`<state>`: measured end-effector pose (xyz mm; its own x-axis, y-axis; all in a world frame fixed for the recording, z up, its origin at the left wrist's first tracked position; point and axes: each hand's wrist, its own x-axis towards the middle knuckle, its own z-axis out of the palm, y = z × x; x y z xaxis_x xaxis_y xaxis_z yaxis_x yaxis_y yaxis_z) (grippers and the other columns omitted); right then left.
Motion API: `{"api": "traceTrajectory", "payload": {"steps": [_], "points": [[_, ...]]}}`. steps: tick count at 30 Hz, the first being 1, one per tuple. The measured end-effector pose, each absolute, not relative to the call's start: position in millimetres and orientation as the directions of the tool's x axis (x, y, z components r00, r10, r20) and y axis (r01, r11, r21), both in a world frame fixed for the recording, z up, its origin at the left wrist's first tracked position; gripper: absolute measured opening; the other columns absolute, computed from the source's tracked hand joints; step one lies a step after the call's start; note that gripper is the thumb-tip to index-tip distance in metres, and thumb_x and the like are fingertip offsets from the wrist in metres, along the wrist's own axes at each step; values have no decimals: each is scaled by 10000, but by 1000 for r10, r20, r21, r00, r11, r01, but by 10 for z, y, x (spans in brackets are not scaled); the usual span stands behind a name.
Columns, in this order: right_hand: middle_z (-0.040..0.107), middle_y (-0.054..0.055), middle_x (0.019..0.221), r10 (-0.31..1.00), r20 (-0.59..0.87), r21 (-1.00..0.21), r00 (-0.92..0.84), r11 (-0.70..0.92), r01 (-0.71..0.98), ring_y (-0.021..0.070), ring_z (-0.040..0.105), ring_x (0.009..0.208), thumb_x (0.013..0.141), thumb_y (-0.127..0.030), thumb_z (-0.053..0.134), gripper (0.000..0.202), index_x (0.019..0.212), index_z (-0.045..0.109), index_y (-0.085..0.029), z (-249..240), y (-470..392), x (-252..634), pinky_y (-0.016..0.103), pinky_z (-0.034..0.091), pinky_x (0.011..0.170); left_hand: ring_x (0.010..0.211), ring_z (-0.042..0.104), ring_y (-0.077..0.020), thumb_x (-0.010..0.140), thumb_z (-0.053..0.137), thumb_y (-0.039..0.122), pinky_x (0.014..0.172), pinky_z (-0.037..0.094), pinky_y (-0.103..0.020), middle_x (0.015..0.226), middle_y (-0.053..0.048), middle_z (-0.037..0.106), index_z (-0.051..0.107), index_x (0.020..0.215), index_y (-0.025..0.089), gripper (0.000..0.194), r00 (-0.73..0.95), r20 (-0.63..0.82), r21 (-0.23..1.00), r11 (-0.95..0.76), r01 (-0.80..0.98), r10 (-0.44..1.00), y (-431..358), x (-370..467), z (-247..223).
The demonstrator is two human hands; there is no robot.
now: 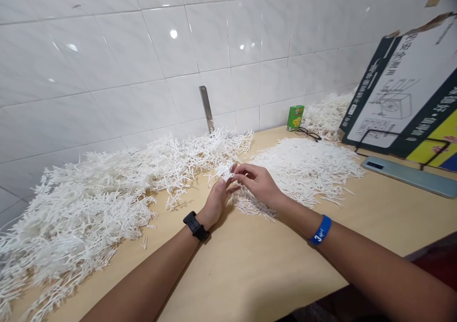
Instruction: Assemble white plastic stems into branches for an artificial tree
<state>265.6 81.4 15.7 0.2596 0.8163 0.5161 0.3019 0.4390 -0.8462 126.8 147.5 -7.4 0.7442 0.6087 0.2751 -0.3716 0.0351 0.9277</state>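
Between my hands, over the table, is a small white branched plastic piece (pixel 224 171). My left hand (pixel 215 199), with a black watch at the wrist, is closed on it between thumb and fingers. My right hand (pixel 260 183), a blue band on its forearm, pinches at the right side of the same piece; the fingertips partly hide what they hold. To the left spreads a long heap of tangled white branched plastic pieces (pixel 117 193). Beside and behind my right hand lies a flatter pile of loose thin white sticks (pixel 303 167).
A metal strip (pixel 206 108) leans against the tiled wall. At the back right are a small green box (pixel 295 118), eyeglasses (pixel 310 133) and another white heap (pixel 326 115). A large printed carton (pixel 396 96) stands at the right, with a phone (pixel 414 174) before it on the wooden table (pixel 228 265).
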Motion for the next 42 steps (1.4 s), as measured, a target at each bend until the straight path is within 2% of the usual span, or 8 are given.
{"api": "traceTrajectory", "payload": {"steps": [5, 8, 13, 16, 22, 32, 39, 42], "points": [[650, 4, 761, 852, 509, -722, 122, 345, 599, 131, 570, 673, 897, -249, 580, 151, 763, 617, -189, 127, 838, 2781, 263, 423, 635, 1348, 460, -321, 750, 615, 749, 1075, 413, -421, 1338, -109, 627, 718, 1052, 213, 624, 756, 266, 914, 92, -394, 598, 1442, 1258, -1], [653, 17, 820, 857, 512, -530, -53, 365, 765, 142, 570, 736, 917, -221, 568, 132, 799, 617, -188, 139, 831, 2855, 263, 402, 669, 1260, 534, -316, 744, 617, 754, 1039, 433, -408, 1229, -121, 680, 721, 1053, 189, 653, 768, 250, 919, 106, -380, 589, 1478, 1257, -11], [651, 48, 860, 843, 507, -276, -178, 354, 894, 171, 575, 798, 917, -188, 565, 113, 819, 620, -180, 192, 775, 2860, 267, 374, 670, 1068, 615, -252, 777, 739, 521, 974, 447, -360, 986, -98, 726, 746, 924, 164, 387, 733, 189, 958, 42, -285, 654, 1582, 1277, -78], [652, 37, 852, 844, 511, -339, -162, 371, 865, 159, 570, 786, 923, -188, 552, 112, 834, 621, -182, 183, 768, 2828, 260, 380, 679, 943, 632, -215, 766, 767, 420, 916, 460, -339, 878, -81, 718, 741, 799, 153, 271, 710, 138, 964, 69, -255, 691, 1599, 1293, -82], [608, 6, 753, 872, 489, -513, -3, 291, 807, 128, 513, 669, 915, -243, 559, 179, 755, 609, -180, 129, 815, 2810, 261, 362, 637, 924, 632, -192, 785, 723, 371, 881, 467, -306, 939, -70, 721, 764, 875, 174, 221, 587, 186, 960, -17, -281, 788, 1646, 1292, -78], [660, 33, 909, 851, 524, -700, -12, 439, 564, 141, 584, 801, 888, -173, 492, 151, 822, 627, -179, 49, 842, 2735, 244, 430, 664, 752, 601, -195, 751, 737, 554, 787, 457, -329, 641, -17, 634, 697, 721, 157, 401, 688, 133, 989, -144, -41, 714, 1562, 1253, -25], [678, 35, 879, 882, 463, -717, 89, 313, 623, 124, 544, 679, 892, -280, 541, 216, 713, 600, -175, 130, 820, 2733, 267, 412, 631, 1023, 642, -253, 883, 590, 535, 991, 425, -363, 828, -58, 742, 766, 1014, 175, 422, 587, 246, 965, -251, -76, 771, 1572, 1261, -2], [632, 14, 769, 898, 435, -703, 70, 290, 649, 122, 515, 651, 873, -259, 540, 212, 685, 592, -177, 125, 830, 2727, 269, 395, 628, 1024, 648, -245, 913, 548, 509, 984, 431, -338, 891, -54, 757, 774, 987, 187, 400, 555, 299, 947, -314, -72, 776, 1589, 1262, -16]]}}
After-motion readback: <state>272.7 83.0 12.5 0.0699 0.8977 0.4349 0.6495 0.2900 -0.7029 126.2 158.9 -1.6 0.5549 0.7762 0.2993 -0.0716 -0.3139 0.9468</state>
